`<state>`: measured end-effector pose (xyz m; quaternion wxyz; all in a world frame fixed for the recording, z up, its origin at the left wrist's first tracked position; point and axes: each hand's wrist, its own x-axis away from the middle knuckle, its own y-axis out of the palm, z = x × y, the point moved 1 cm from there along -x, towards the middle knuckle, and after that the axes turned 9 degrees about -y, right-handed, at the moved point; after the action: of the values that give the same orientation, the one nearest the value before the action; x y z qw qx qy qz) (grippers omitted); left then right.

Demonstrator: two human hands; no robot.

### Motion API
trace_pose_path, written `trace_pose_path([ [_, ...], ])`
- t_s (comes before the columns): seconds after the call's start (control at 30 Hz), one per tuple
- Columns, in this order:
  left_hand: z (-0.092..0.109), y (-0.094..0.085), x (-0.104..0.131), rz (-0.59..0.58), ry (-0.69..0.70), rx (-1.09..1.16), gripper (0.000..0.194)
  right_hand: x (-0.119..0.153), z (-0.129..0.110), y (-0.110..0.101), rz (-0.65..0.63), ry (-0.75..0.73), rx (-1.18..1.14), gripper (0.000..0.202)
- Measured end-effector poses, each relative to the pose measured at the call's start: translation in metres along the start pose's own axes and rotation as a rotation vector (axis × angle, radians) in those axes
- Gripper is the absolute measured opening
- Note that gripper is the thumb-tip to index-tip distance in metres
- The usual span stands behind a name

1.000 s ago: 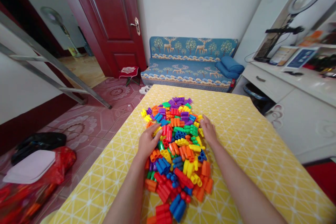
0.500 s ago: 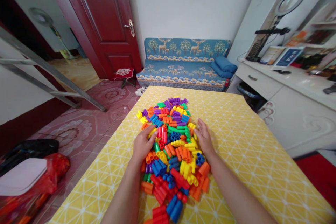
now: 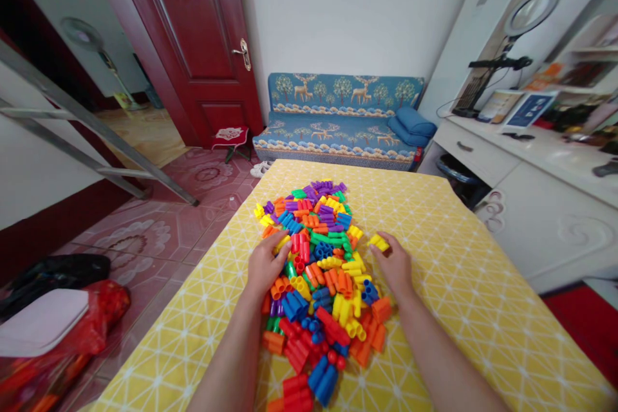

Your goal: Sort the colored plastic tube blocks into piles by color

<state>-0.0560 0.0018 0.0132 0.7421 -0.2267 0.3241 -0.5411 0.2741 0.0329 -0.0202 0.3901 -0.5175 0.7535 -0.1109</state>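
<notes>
A long pile of colourful plastic tube-shaped pieces [image 3: 322, 273] lies on the yellow patterned tablecloth [image 3: 193, 309]. On the pile's left edge, my left hand [image 3: 263, 265] has its fingers closed around a yellow piece [image 3: 282, 243]. My right hand [image 3: 396, 265] is just right of the pile, gripping another yellow piece [image 3: 379, 243] between thumb and fingers, apart from the other pieces. Blue, red and orange pieces spread between my forearms toward the near edge.
Beyond the table stands a blue patterned sofa [image 3: 333, 129]. A white cabinet [image 3: 541, 187] with a ring light is at the right. Left are a metal ladder [image 3: 96, 125] and bags on the floor.
My right hand has moved right, away from the pile, and now holds a yellow piece. My left hand stays in nearly the same place.
</notes>
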Motion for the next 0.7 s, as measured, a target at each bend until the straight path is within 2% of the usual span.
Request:
trace_pose_path([
  [0.07,-0.001,0.001,0.0,0.002,0.001,0.007,0.041,-0.012,0.018,-0.006,0.117,0.069,0.029,0.048],
  [0.17,-0.001,0.001,0.0,0.003,-0.002,0.01,0.041,-0.031,0.043,-0.012,0.197,0.107,0.025,0.047],
  [0.3,-0.001,0.001,0.0,-0.002,0.0,0.008,0.041,-0.044,0.057,-0.014,0.308,0.026,0.008,0.041],
  [0.37,0.0,0.001,0.0,-0.003,-0.002,0.005,0.041,-0.045,0.055,-0.012,0.26,-0.109,0.09,0.035],
  [0.43,0.0,0.0,0.0,-0.002,-0.002,0.001,0.041,-0.043,0.048,-0.01,0.113,-0.242,0.216,0.037],
  [0.5,-0.001,0.001,0.0,-0.003,0.002,-0.003,0.042,-0.038,0.039,-0.009,0.01,-0.305,0.34,0.043],
  [0.6,-0.002,0.001,0.0,-0.005,0.006,-0.001,0.042,-0.027,0.023,-0.014,0.041,-0.335,0.446,0.044],
  [0.7,-0.002,0.002,0.0,-0.002,-0.002,0.006,0.041,-0.018,0.014,-0.019,0.04,-0.325,0.468,0.021],
])
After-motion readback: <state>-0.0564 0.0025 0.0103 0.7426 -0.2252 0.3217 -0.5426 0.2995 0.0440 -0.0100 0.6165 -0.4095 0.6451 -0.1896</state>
